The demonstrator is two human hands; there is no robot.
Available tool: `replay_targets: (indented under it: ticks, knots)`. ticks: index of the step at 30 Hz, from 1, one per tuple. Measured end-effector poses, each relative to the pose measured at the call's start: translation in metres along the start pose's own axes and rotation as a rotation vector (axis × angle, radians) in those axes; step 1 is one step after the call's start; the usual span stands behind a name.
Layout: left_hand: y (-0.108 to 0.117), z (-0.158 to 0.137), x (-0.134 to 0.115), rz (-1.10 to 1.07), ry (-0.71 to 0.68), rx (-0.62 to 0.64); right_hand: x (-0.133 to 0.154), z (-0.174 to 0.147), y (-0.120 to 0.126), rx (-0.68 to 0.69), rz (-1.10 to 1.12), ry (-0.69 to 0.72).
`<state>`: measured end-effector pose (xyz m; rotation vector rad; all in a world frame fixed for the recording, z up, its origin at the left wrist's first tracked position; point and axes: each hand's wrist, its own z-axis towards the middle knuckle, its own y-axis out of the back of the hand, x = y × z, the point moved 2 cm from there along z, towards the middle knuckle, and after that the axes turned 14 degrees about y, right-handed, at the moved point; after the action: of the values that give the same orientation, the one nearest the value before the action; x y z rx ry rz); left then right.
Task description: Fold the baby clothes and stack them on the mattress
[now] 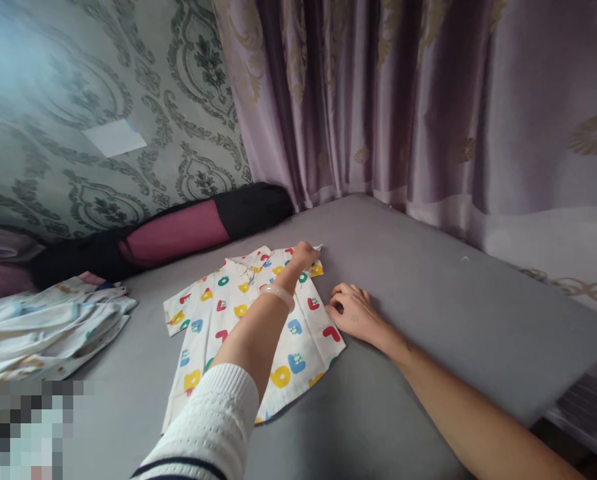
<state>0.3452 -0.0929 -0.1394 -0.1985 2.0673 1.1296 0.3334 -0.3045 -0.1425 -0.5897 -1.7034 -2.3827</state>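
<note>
A small white short-sleeved shirt (241, 310) printed with coloured letters lies spread out on the grey bed sheet, its collar pointing away from me. My left hand (306, 256) reaches across it and is closed on the fabric at the right shoulder and sleeve; a bit of sleeve sticks out past the fingers. My left forearm hides part of the shirt's middle. At the shirt's right side edge is my right hand (352, 312), fingers curled, with thumb and forefinger pinched at the edge of the cloth.
On the left lies a heap of pale printed clothes (48, 323). A long black and maroon bolster (178, 233) runs along the patterned wall (153, 87), which carries a white paper (114, 138). Purple curtains (393, 100) hang behind the bed (428, 280). The bed's edge drops off at lower right.
</note>
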Motion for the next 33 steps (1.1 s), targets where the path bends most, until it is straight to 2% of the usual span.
replay_targets:
  ticks: [10, 17, 27, 33]
  knots:
    - [0.054, -0.009, 0.016, -0.375, 0.088, -0.066, 0.004, -0.002, 0.0, 0.035, 0.065, 0.0]
    - [0.085, -0.027, 0.041, -0.537, 0.145, -0.111, 0.015, -0.003, -0.003, 0.061, 0.08, 0.063]
    - [0.104, -0.042, 0.089, -0.645, 0.176, -0.144, 0.024, -0.007, -0.006, 0.087, 0.126, 0.155]
    - [0.108, -0.044, 0.105, -0.665, 0.205, -0.198, 0.036, -0.011, -0.002, 0.101, 0.18, 0.199]
